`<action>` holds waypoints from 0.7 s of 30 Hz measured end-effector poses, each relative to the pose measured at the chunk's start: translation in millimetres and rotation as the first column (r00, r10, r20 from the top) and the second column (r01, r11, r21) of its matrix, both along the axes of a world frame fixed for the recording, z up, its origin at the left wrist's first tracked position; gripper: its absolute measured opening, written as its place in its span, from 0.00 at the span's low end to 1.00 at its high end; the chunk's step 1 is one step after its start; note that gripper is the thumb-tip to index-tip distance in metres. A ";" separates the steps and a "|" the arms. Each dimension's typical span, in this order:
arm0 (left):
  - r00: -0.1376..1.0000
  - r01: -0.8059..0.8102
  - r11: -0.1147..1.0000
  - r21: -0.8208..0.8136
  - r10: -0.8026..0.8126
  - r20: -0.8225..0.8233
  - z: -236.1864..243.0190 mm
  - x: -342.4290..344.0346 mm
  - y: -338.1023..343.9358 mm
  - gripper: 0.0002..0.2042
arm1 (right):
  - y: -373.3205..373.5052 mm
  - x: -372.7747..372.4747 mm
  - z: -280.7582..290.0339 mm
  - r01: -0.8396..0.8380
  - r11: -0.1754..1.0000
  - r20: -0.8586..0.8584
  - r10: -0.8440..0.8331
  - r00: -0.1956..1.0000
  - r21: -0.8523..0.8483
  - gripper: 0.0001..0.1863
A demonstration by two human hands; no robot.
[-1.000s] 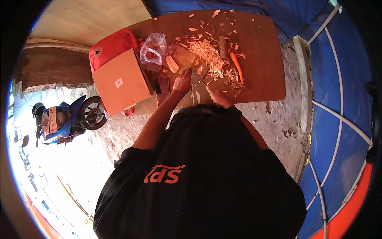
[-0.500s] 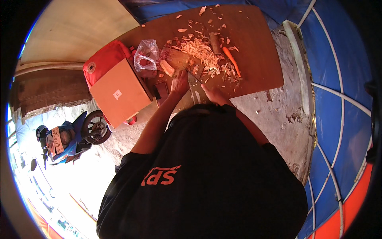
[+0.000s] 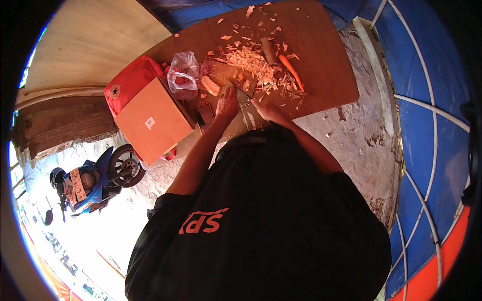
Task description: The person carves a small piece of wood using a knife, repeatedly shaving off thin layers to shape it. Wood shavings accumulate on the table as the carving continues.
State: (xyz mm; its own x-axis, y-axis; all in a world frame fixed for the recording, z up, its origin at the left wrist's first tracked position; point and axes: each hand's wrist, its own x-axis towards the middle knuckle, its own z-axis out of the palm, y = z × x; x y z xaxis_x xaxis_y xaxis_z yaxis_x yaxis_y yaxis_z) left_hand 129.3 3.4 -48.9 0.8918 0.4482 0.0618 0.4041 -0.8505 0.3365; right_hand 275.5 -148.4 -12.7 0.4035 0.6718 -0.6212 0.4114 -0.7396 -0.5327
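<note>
My right hand (image 3: 268, 110) is closed round the handle of a knife (image 3: 244, 94), whose blade slants up and left past the fingers of my left hand. My left hand (image 3: 228, 104) has its fingers bent down at the near edge of a wooden chopping board (image 3: 221, 71); whatever they grip is hidden. Beside them, on the board's left part, lies a pale peeled chunk (image 3: 210, 86). Beyond the knife spreads a heap of pale cut strips (image 3: 251, 61). An unpeeled brown root piece (image 3: 269, 51) and an orange carrot (image 3: 291, 72) lie right of the heap.
Left of the board are a clear plastic bag (image 3: 183, 75), a dark phone (image 3: 205, 115), a cardboard box (image 3: 155, 121) and a red bag (image 3: 131, 80). Scraps dot the brown table (image 3: 326, 65). A motorcycle (image 3: 95, 178) stands at left; blue sheeting (image 3: 427, 130) hangs at right.
My right hand has shifted slightly left and up, and the knife blade now reaches farther over the board. My left hand stays nearly in place. The whole view has tilted slightly.
</note>
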 end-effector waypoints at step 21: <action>1.000 0.009 0.999 -0.049 -0.008 0.017 -3.9 -4.4 -0.8 0.32 | -8.6 6.4 0.9 0.082 0.991 -0.015 -0.084 0.996 -0.107 0.51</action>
State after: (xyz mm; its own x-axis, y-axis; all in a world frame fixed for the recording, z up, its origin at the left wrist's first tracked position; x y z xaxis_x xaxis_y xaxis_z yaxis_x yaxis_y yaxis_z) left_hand 124.9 2.5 -52.9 0.8945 0.4436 0.0550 0.3909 -0.8360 0.3851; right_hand 281.9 -157.1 -11.8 0.4421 0.5661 -0.6958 0.3364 -0.8237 -0.4564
